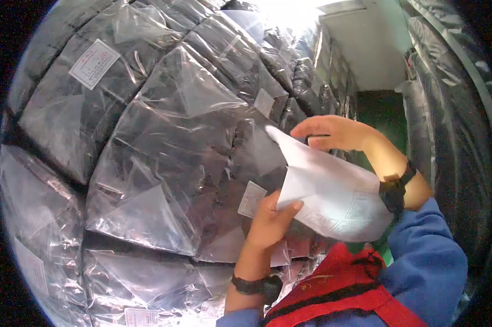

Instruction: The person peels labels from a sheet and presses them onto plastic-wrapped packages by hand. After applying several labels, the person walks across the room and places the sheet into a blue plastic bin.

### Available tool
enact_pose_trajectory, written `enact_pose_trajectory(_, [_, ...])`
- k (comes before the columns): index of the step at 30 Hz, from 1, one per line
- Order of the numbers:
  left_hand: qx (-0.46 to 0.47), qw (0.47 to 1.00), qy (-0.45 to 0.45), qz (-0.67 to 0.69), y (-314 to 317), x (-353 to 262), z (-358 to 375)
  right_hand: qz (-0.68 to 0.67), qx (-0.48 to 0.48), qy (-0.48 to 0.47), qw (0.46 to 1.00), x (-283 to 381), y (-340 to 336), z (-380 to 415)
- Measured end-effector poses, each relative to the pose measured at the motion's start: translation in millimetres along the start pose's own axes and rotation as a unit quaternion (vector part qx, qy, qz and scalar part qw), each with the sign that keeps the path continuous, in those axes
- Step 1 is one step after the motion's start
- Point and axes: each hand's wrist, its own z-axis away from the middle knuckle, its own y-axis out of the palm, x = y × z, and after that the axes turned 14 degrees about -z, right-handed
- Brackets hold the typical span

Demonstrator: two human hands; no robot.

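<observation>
White printed paper [330, 191] is held up in front of my chest, its upper left corner curling and its print towards the lower right. My left hand [269, 220] pinches its lower left edge, with the thumb lying on top. At the upper edge, my right hand [333, 132] has its fingers stretched out to the left and apart from the thumb. A dark band circles each wrist. Just behind the left hand, a small white label [252, 199] sits on a clear plastic wrapped bundle [164, 147] with dark contents.
Stacked plastic-wrapped bundles fill the left side, one with a white printed label [94, 64]. More wrapped goods [458, 109] line the right. A narrow aisle with a green floor [381, 114] runs between them. A red vest [338, 289] shows at the bottom.
</observation>
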Motion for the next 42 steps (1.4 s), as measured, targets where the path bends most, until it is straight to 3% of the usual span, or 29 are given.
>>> enact_pose_trajectory(2, [0.008,0.999,0.007,0.030,-1,3,7,-0.060,-0.061,0.033,0.996,-22,-10,0])
enact_pose_trajectory(5, [0.015,0.997,-0.014,0.069,-3,10,11,-0.264,-0.013,0.076,0.961,-45,-16,9])
enact_pose_trajectory(9, [0.001,0.997,-0.076,-0.018,-3,7,8,-0.200,-0.022,0.036,0.979,-39,-16,21])
enact_pose_trajectory(11, [0.013,0.993,-0.114,-0.020,-3,1,5,-0.015,-0.085,0.020,0.996,-27,-19,24])
enact_pose_trajectory(13, [0.042,0.987,-0.152,0.033,-2,-1,4,0.198,-0.155,-0.001,0.968,-17,-27,22])
enact_pose_trajectory(17, [0.126,0.976,-0.176,0.025,8,1,14,0.134,-0.290,-0.048,0.946,-11,-50,17])
enact_pose_trajectory(19, [0.164,0.968,-0.187,0.012,11,4,16,0.215,-0.292,-0.091,0.927,-14,-58,12])
enact_pose_trajectory(22, [0.215,0.972,-0.084,0.042,23,14,19,0.294,-0.341,-0.129,0.884,-24,-60,-2])
enact_pose_trajectory(25, [0.284,0.923,-0.204,0.156,38,12,16,0.283,-0.383,-0.138,0.868,-38,-63,-13])
enact_pose_trajectory(28, [0.284,0.928,-0.198,0.136,49,19,13,0.307,-0.413,-0.071,0.855,-43,-62,-15])
enact_pose_trajectory(31, [0.230,0.944,-0.178,0.154,51,21,9,0.457,-0.483,-0.261,0.700,-39,-44,-6])
enact_pose_trajectory(35, [0.143,0.962,-0.152,0.175,57,15,5,0.162,-0.399,-0.192,0.882,14,56,63])
enact_pose_trajectory(37, [0.108,0.959,-0.144,0.217,62,14,1,0.200,-0.322,-0.189,0.906,9,90,84])
enact_pose_trajectory(42, [0.077,0.956,-0.143,0.244,76,8,-9,0.197,-0.381,-0.131,0.894,-5,112,114])
